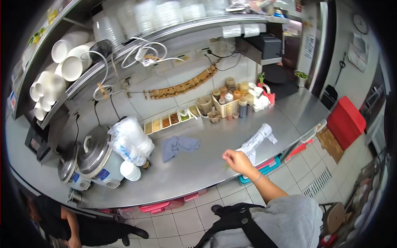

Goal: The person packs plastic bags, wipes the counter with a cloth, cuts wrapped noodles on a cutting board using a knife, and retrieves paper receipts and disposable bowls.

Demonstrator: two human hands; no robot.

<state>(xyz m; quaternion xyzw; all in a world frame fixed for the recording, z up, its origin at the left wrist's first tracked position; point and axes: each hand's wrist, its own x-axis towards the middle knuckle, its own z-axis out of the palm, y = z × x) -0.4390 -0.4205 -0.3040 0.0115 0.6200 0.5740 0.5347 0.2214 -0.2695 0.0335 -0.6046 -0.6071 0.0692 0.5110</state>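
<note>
My right hand [238,161] is over the front edge of the steel counter [194,173], its fingers curled together. A faint greenish bit shows just below the fingers, too small to name. Right behind the hand, crumpled white printed paper [258,138] lies on the counter and reaches its front edge. A folded blue-grey cloth [180,146] lies to the left of the hand, not touched by it. My left hand is not in view.
Lidded pots [97,155], bagged containers [131,138] and stacked white cups [130,170] stand left. Ingredient trays [169,120] and a sauce basket [226,108] line the back. Shelves hang above. Another person [66,219] is at the lower left.
</note>
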